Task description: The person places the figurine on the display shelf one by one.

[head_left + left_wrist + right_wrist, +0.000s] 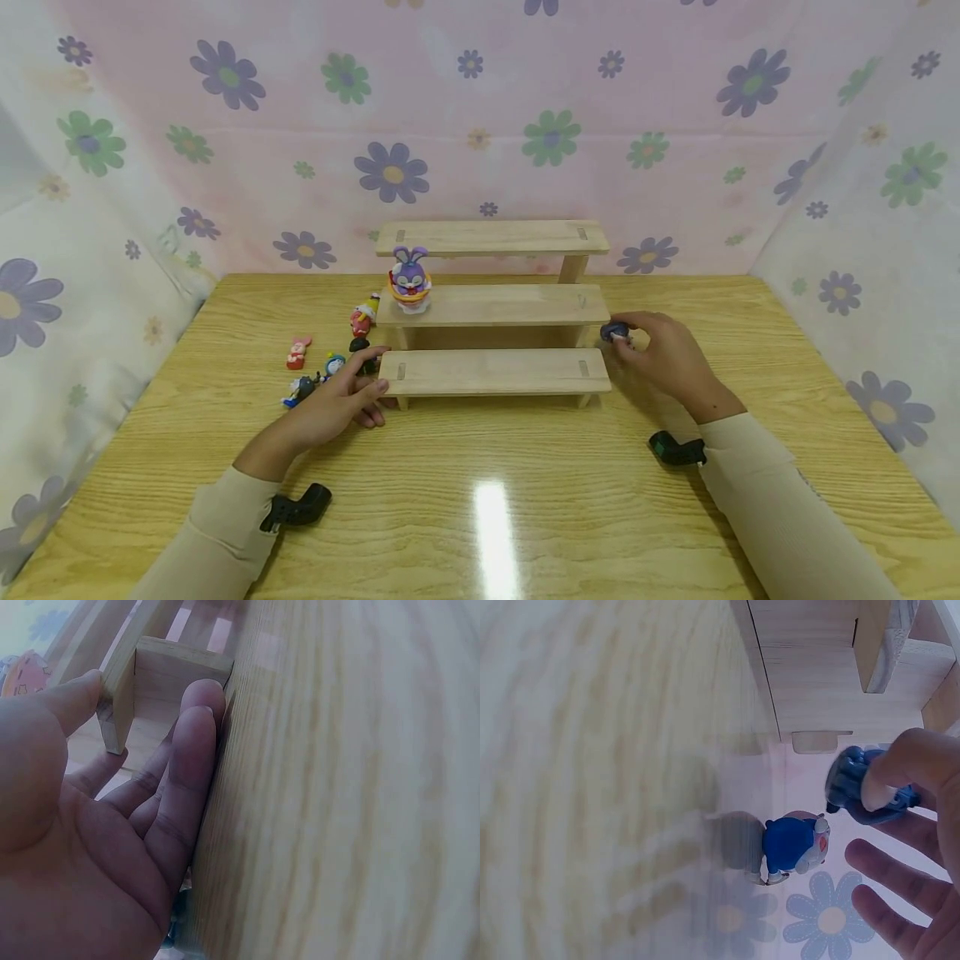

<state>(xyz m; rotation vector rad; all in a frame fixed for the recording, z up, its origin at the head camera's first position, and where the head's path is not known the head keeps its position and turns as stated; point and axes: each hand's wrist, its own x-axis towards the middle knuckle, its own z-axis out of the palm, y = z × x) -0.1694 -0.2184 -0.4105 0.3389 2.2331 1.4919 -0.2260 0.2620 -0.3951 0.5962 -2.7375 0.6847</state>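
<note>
A three-tier wooden display stand [495,371] stands on the table. My left hand [337,408] grips the left end of its lowest board, with the thumb on one face and a finger at the other in the left wrist view. At the stand's right side, my right hand [667,354] pinches a small dark blue figurine [851,784] between thumb and forefinger, its other fingers spread. Beyond it in the right wrist view is a blue-and-white figurine [784,844]. A purple rabbit figurine [410,279] in an orange-rimmed cup sits at the left end of the middle board.
Left of the stand are several small figurines: a pink one [297,353], a red one with a yellow top [363,317], a dark-topped one [360,345], a blue-green one [333,364] and a grey-and-blue one [300,389]. Flowered cloth [480,142] hangs behind the wooden table [420,500].
</note>
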